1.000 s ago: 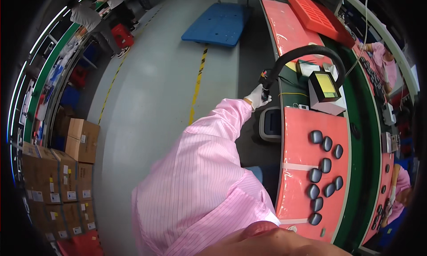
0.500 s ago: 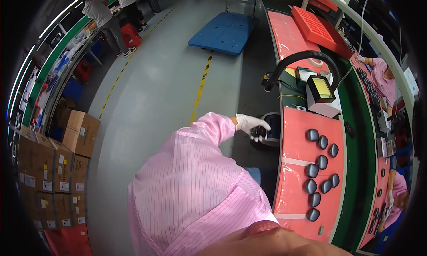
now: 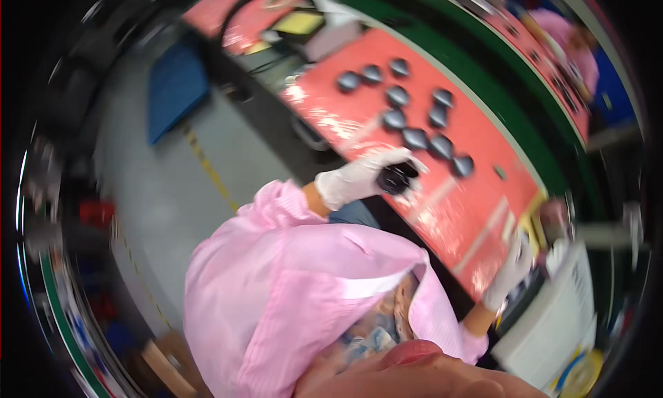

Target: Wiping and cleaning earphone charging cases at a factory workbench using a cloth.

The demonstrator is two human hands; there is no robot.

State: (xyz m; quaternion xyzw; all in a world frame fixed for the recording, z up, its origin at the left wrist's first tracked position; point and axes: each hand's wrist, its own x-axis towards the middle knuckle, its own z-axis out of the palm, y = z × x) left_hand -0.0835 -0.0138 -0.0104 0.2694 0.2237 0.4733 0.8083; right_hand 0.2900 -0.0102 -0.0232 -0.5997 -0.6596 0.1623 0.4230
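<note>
My gloved left hand (image 3: 356, 181) is closed round a small glossy black object (image 3: 396, 179) above the near edge of the red work mat (image 3: 442, 211). Its exact kind is blurred. Several dark, rounded-square pieces (image 3: 414, 138) lie loosely grouped on the mat beyond this hand. My gloved right hand (image 3: 510, 277) reaches forward at the mat's right end, beside a yellow item (image 3: 532, 225) and a white box-like thing (image 3: 552, 315). Motion smears its fingers, so whether they grip anything does not show.
At the far left of the bench, a black flexible hose (image 3: 228, 18) arches near a yellow-topped box (image 3: 300, 25). A blue platform cart (image 3: 176, 87) stands on the floor. Across the green strip (image 3: 483, 87), a person in pink (image 3: 566, 45) sits at another bench.
My view has swung to the right, tilting the bench. My left hand has carried the black object from beside the bench to the mat's edge. My right hand has come into view.
</note>
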